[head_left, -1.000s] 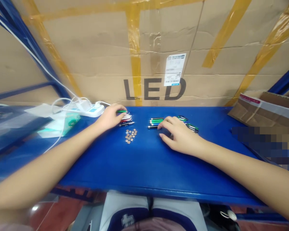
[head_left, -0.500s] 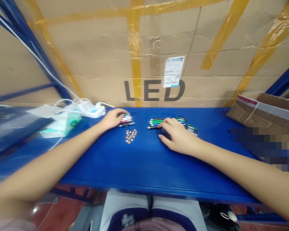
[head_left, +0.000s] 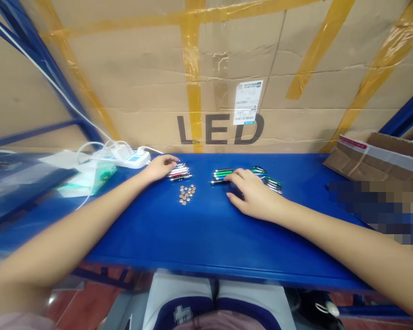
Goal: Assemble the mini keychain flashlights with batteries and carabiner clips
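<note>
My left hand (head_left: 161,166) lies at the back of the blue table (head_left: 199,229), fingers loosely stretched and touching the left end of a small pile of red and silver pens (head_left: 180,173). No pen is pinched in it. My right hand (head_left: 252,191) rests flat with fingers apart, its fingertips on a row of green pens (head_left: 223,174). More green pens (head_left: 272,182) lie just beyond that hand to the right. A cluster of several small silver button cells (head_left: 186,193) sits between the two hands, touched by neither.
A large cardboard box marked LED (head_left: 220,82) stands as a wall behind the table. A white power strip with cables (head_left: 131,158) and a teal packet (head_left: 89,178) lie at the left. An open cardboard box (head_left: 375,158) sits at the right.
My left hand held a green pen above the pile a second ago; it has since settled lower against the pile. My right hand has barely moved.
</note>
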Available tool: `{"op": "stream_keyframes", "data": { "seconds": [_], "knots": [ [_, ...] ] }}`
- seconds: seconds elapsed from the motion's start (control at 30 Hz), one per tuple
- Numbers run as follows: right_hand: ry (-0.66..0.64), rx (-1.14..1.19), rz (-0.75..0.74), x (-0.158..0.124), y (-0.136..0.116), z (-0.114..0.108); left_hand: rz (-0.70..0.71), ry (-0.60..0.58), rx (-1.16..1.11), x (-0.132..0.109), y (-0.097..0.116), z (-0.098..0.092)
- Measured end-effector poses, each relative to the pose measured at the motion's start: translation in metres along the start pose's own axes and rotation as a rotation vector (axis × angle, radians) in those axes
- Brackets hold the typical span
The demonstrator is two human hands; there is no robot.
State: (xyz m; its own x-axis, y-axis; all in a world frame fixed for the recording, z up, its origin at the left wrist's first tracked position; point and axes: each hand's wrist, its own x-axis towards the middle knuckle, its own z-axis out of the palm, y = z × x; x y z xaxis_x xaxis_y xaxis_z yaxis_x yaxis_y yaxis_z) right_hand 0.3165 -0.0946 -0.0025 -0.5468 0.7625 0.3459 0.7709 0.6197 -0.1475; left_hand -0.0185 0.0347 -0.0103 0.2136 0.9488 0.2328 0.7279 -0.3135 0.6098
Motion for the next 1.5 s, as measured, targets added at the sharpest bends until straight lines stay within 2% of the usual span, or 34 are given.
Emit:
{"op": "stream_keyframes", "data": {
  "seconds": [0.3,0.6,0.77,1.07,1.17,1.23,1.3,1.4,1.5],
  "knots": [
    [-0.009,0.034,-0.01,-0.001,0.0,0.002,-0.003,-0.07,-0.014,-0.001,0.006,-0.006],
    [-0.003,0.052,-0.044,-0.002,0.0,0.004,0.117,0.053,0.082,-0.008,0.015,-0.004],
    [-0.001,0.043,-0.057,-0.001,-0.001,0.003,0.228,0.02,0.148,-0.013,0.023,-0.003],
    [0.034,-0.058,0.061,0.0,-0.001,-0.001,0.265,0.078,0.186,-0.014,0.023,-0.002],
    [0.0,-0.101,0.099,0.002,0.0,-0.002,0.284,0.122,0.195,-0.018,0.03,-0.004],
    [-0.023,-0.101,0.114,0.002,0.001,-0.002,0.351,0.133,0.208,-0.022,0.037,-0.007],
    [-0.025,-0.086,0.114,0.002,0.001,-0.001,0.456,0.061,0.206,-0.027,0.046,-0.012],
    [-0.013,-0.062,0.094,0.002,0.002,-0.001,0.57,-0.182,0.158,-0.035,0.058,-0.02],
    [-0.016,-0.036,0.098,0.002,0.002,0.0,0.589,-0.323,0.171,-0.042,0.068,-0.024]
  ]
}}
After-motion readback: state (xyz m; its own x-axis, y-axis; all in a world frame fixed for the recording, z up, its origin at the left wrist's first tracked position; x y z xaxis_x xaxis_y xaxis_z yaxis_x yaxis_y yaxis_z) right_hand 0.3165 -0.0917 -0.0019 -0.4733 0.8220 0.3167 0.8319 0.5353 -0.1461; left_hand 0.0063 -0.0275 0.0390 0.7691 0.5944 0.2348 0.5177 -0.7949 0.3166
